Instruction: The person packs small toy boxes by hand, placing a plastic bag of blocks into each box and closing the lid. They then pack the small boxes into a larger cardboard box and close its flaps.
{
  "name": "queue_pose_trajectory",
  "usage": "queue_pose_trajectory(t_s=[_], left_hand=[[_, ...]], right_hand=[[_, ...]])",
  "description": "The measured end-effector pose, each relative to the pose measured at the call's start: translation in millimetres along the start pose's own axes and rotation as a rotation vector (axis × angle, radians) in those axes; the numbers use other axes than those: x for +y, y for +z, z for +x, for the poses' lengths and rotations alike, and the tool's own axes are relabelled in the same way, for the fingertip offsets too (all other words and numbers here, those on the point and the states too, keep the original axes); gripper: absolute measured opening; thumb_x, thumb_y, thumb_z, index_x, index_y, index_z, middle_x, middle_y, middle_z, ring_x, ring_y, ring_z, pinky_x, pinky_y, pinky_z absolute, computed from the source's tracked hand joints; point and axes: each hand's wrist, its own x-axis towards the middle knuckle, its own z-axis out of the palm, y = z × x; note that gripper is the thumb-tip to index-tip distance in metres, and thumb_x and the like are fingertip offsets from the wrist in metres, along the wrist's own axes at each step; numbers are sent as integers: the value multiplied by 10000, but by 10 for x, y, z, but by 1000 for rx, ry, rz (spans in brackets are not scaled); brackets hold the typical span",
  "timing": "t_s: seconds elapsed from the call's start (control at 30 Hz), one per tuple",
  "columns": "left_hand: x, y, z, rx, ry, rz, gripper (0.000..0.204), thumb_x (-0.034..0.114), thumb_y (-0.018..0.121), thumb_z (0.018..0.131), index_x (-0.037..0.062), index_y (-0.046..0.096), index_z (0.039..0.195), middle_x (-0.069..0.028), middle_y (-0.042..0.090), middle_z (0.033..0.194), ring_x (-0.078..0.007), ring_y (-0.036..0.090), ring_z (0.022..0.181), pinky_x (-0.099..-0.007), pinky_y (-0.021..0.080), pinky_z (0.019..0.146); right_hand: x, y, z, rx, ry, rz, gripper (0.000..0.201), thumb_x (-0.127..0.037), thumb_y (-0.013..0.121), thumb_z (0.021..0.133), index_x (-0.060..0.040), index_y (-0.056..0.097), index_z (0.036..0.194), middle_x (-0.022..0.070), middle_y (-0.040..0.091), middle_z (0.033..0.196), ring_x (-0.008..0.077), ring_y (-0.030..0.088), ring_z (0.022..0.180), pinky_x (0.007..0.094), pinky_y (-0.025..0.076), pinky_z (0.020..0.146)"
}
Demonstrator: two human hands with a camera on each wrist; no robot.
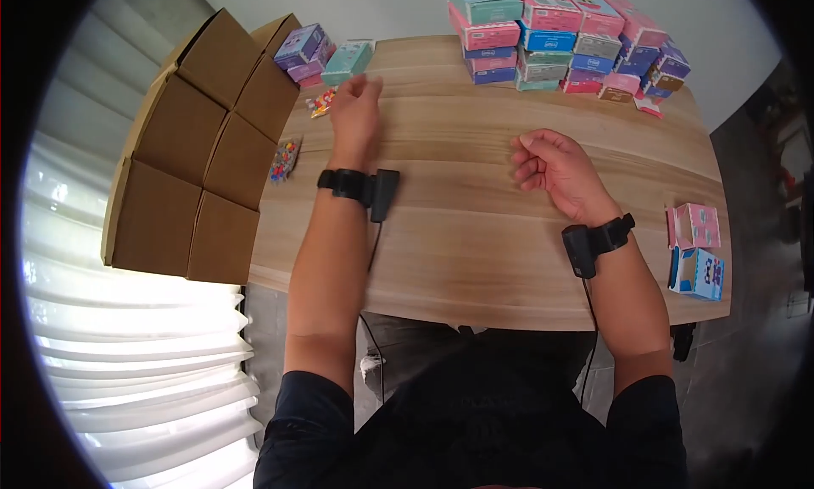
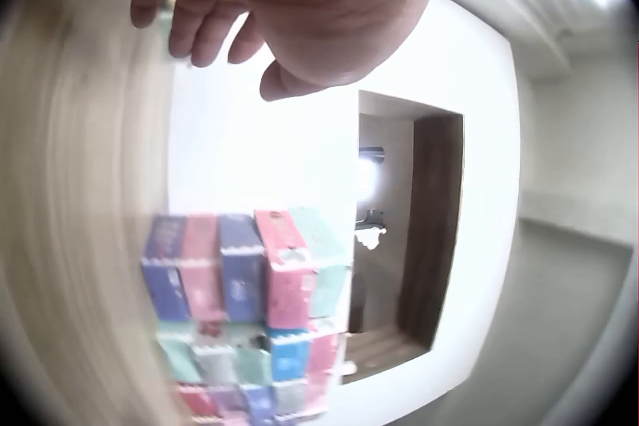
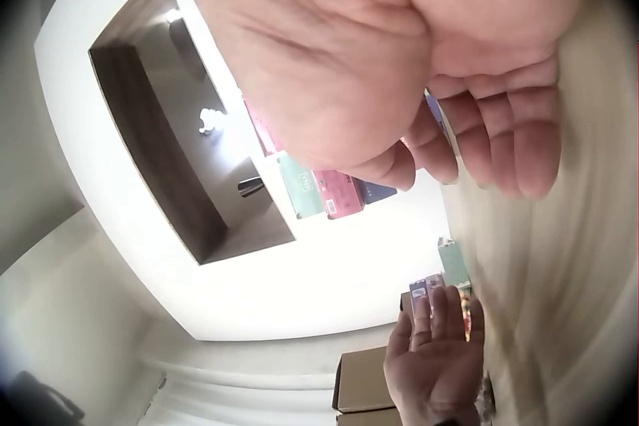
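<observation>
Over the back left of the wooden table [image 1: 441, 175], my left hand [image 1: 354, 116] is raised with fingers loosely bent and nothing in it. Just left of it lies a small bag of colourful pieces [image 1: 321, 102], and a mint box [image 1: 348, 63] stands behind it. My right hand [image 1: 560, 169] hovers right of the middle, palm turned inward, fingers loosely curled and holding nothing. In the right wrist view the left hand [image 3: 436, 364] shows its palm with fingers extended.
Stacked coloured boxes [image 1: 551, 44] line the back right. A cardboard box with compartments [image 1: 182, 141] stands at the left, beside another bag of pieces [image 1: 286, 159]. Purple boxes [image 1: 303, 47] sit behind. Two opened boxes, pink [image 1: 700, 225] and blue [image 1: 700, 274], lie at the right edge.
</observation>
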Motion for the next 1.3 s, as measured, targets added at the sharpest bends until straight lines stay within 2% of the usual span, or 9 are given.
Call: queue_pose_trajectory(t_s=[0.03,0.23,0.53,0.6,0.7,0.9,1.03,1.13,1.3], left_hand=[[-165,-86,207,39,195,323,503,326,700,962,2,640,1343,-175,700,1235,-320,656,1196,-454,519,982],[-312,-434,572,-202,96,1066,594,534,615,973,132,629,1411,-156,625,1423,-359,575,1358,-704,314,1136],[-372,-886,249,-670,35,640,753,687,549,970,180,542,1526,-211,589,1479,-385,507,1428,-799,234,1123],[-345,-1053,63,-362,222,1173,775,719,516,977,163,555,1515,-276,625,1403,-424,493,1434,-714,271,1174],[-901,-1355,205,-536,35,982,758,693,446,1026,172,487,1575,-340,550,1464,-525,314,1508,-521,294,1240],[-414,-953,-174,-523,142,904,618,536,542,1049,156,541,1536,-339,513,1497,-516,412,1448,-510,350,1199],[14,-544,-508,-612,193,736,526,442,636,1024,142,628,1455,-320,550,1418,-430,570,1302,-508,454,1079],[-185,-295,-608,-523,554,726,469,399,680,1000,146,674,1395,-244,608,1261,-372,630,1160,-499,504,951],[505,48,-972,-685,470,741,428,393,707,969,168,712,1333,-169,625,1186,-373,625,1150,-534,507,922]], right_hand=[[10,-4,-7,-2,3,-9,220,-269,647,1044,-54,669,1087,31,683,925,139,675,774,300,550,658],[24,7,-20,-9,-2,-37,232,-298,673,1039,-68,664,1065,17,664,925,124,663,782,295,548,671],[43,19,14,-12,-19,-95,212,-272,666,1034,-61,655,1042,20,655,902,122,647,768,293,546,647],[78,19,33,-16,-23,-87,218,-268,659,1034,-50,657,1038,26,658,901,128,651,760,295,544,632],[-19,-59,-19,-35,-101,-115,235,-266,665,1019,-33,664,1050,36,668,906,139,659,772,288,539,629],[-883,-298,-651,229,-509,-187,299,-321,707,982,-35,708,1067,31,688,942,129,663,804,290,534,690],[-1146,-799,-1327,636,-636,-687,406,-358,725,966,-27,714,1201,45,729,1034,139,681,898,287,539,828],[-1125,-1279,-1835,925,-331,-1168,609,-363,770,908,-18,625,1388,126,731,1177,236,704,1006,354,545,909],[-895,-1683,-1964,893,97,-1089,790,-338,798,860,-19,501,1518,189,685,1309,287,687,1137,372,534,970]])
